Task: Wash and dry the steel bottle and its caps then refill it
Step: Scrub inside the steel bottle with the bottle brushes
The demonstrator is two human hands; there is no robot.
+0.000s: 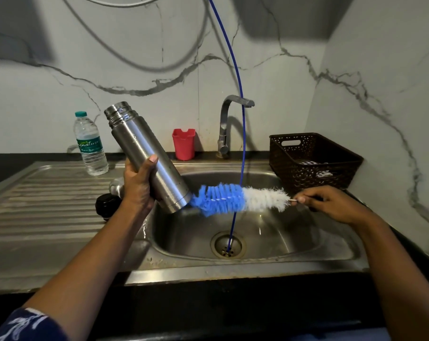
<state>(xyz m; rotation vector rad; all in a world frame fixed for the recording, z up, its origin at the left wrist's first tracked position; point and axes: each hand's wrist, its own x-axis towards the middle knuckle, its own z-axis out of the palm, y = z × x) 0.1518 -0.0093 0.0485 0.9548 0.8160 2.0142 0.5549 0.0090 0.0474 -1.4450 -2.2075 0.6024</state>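
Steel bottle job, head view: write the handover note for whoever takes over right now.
Left hand grips the steel bottle, uncapped, tilted over the sink, mouth up.
Right hand pinches the bottle brush by its handle; bristles touch the bottle's base.
Black cap lies on the drainboard beside the left wrist; what looks like a steel cap sits partly hidden behind that hand.
Tap is not running.
Done: caps off. Whether the inside is scrubbed cannot be told.
Left: finish brushing, rinse, wash caps, dry, refill.

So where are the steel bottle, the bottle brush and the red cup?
steel bottle [137, 141]: head view, middle of its body.
bottle brush [220, 199]: head view, blue bristles.
red cup [183, 145]: head view, front wall.
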